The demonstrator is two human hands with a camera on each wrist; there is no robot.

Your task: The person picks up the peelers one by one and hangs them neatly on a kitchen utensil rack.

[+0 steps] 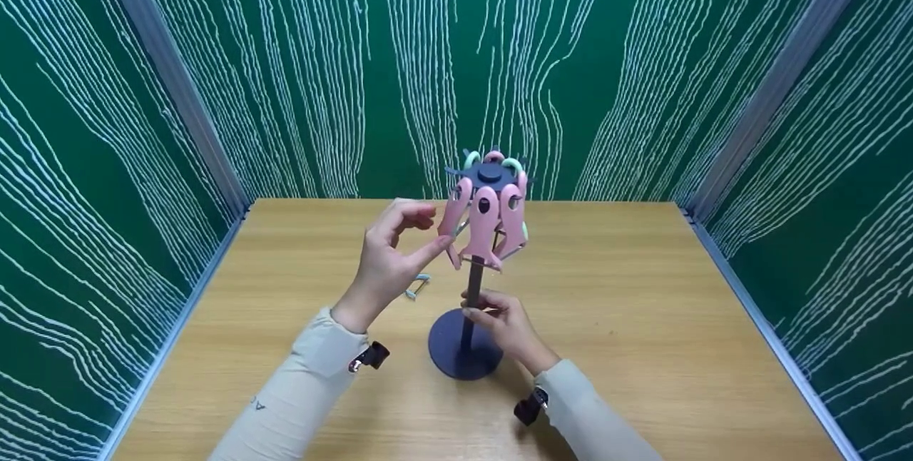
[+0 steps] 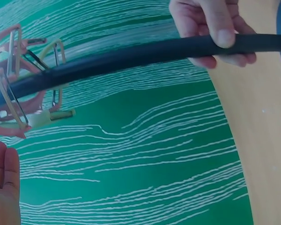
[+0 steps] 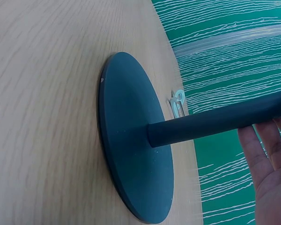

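A dark rotating-style stand (image 1: pixel 474 288) stands upright on a round base (image 1: pixel 449 354), with several fish-shaped peelers hung around its top. Facing me is a pink peeler (image 1: pixel 482 222) with an oval hole in its head and a metal blade across its tail. My left hand (image 1: pixel 385 257) is beside the leftmost pink peeler (image 1: pixel 454 213), thumb tip right at its edge, fingers loosely bent and apart. Lower down, my right hand (image 1: pixel 508 324) grips the pole (image 3: pixel 215 116) between thumb and fingers. Green peeler loops (image 1: pixel 511 165) show behind the hub, mostly hidden.
On the wooden table (image 1: pixel 606 290), left of the pole, lies a small light-blue piece with a metal bar (image 1: pixel 417 287). Green walls with white wavy lines (image 1: pixel 456 54) enclose the table at the back and both sides.
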